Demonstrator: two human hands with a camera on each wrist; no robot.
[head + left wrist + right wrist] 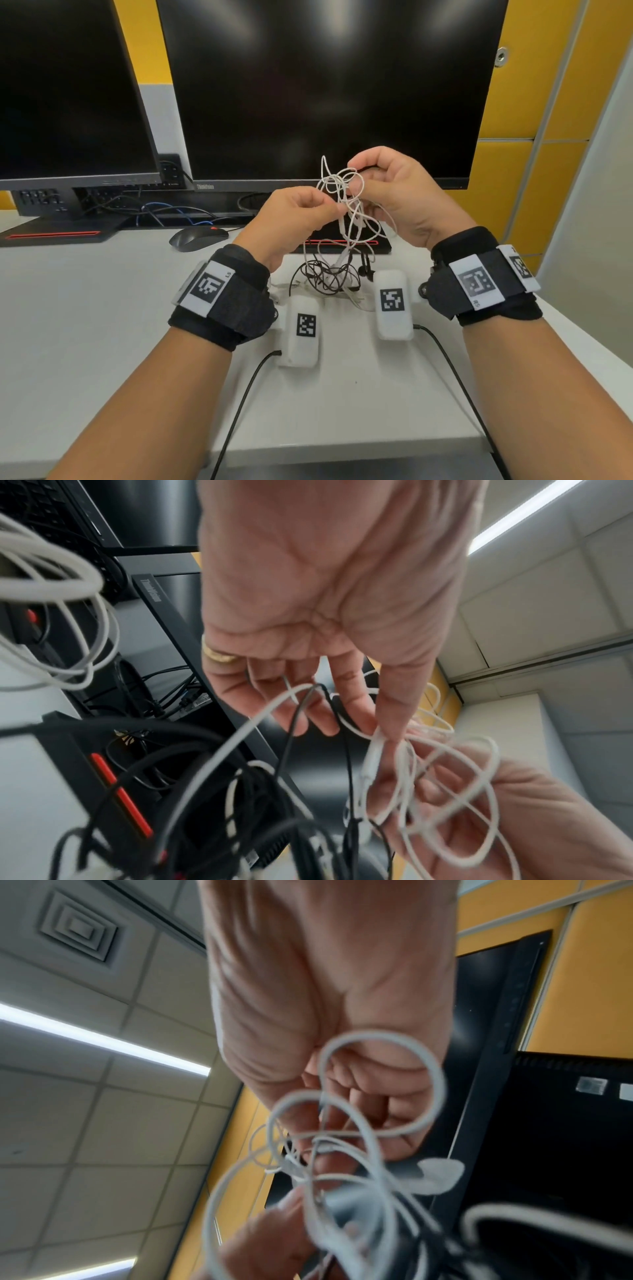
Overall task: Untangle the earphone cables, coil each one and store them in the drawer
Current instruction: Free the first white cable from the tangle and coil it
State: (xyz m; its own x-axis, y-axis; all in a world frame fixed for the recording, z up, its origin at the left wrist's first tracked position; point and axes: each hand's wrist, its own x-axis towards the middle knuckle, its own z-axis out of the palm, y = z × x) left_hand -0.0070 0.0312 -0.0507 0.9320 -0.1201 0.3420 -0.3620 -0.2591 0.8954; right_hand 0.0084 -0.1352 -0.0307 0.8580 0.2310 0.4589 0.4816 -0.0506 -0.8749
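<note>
white earphone cable (pixel 342 192) is pinched by left hand (pixel 291 219) and right hand (pixel 400 195), lifted above desk (pixel 102 325); black earphone cable (pixel 322 274) is still knotted in below. loops should be eased apart, not yanked.

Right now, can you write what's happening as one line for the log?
stage: untangling | left hand: pinches white earphone cable | right hand: grips white loops | black earphone cable: tangled on desk | drawer: not visible
</note>
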